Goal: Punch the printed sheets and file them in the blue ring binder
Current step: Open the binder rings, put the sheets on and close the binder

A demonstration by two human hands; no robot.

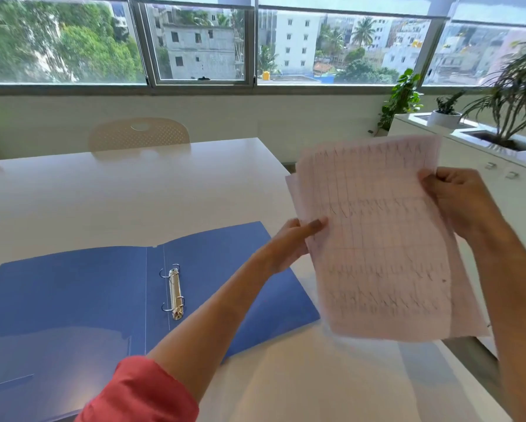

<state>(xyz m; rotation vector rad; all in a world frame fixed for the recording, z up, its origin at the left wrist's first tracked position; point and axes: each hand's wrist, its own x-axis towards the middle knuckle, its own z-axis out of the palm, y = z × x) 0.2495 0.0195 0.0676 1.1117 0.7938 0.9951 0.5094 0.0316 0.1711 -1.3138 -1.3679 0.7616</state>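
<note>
A blue ring binder (73, 300) lies open and flat on the white table (133, 193), its two metal rings (174, 292) parted at the spine. I hold a few printed sheets (377, 248) up in the air to the right of the binder, over the table's right edge; they are pale with a grid and dark marks, and blurred. My left hand (289, 248) pinches their left edge, thumb on the front. My right hand (456, 202) grips their right edge. No hole punch is in view.
A cream chair (138, 134) stands at the table's far side. A white cabinet (484, 166) with potted plants (444, 112) runs along the right. Windows span the back wall. The table's right edge sits just beneath the sheets.
</note>
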